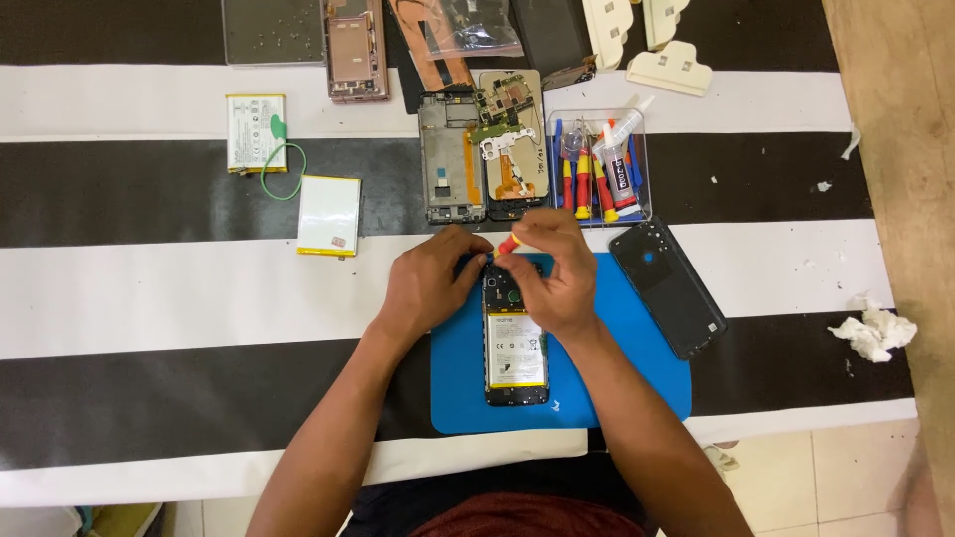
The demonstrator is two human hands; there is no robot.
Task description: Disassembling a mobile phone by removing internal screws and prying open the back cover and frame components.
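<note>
An opened phone (515, 350) lies face down on a blue mat (637, 368), its white battery and top circuit board exposed. My left hand (430, 283) rests on the phone's upper left corner and steadies it. My right hand (552, 273) is closed on a small red and yellow screwdriver (507, 244), whose tip points down at the phone's top end. The tip itself is hidden by my fingers.
A dark back cover (667, 286) lies right of the mat. A clear tray (599, 169) of tools and a glue tube stands behind, beside two stripped phone frames (453, 159). Two loose batteries (328, 215) lie at the left. Crumpled tissue (873, 330) sits at the right edge.
</note>
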